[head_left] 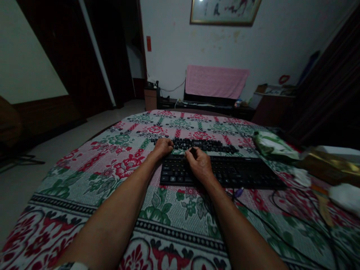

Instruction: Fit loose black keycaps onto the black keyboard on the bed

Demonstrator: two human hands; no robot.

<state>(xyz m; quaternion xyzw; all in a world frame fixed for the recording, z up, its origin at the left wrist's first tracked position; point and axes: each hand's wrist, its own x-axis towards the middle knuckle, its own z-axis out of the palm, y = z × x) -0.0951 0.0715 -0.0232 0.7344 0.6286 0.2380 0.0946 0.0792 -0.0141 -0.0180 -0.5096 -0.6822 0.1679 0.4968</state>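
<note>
A black keyboard [239,172] lies on a floral bedspread [112,165]. Just beyond it, loose black keycaps [213,145] are laid out in a long strip. My left hand [162,147] rests at the strip's left end with its fingers curled under; what they hold is hidden. My right hand [200,165] hovers over the keyboard's upper left part, thumb and fingers pinched on a small black keycap [192,150].
A green-and-white bag [271,146], gold wrapping [329,165] and white items [345,197] lie at the bed's right. The keyboard's cable [278,210] loops over the cover. Past the bed stands a low cabinet with a pink-cloth-covered screen [216,82].
</note>
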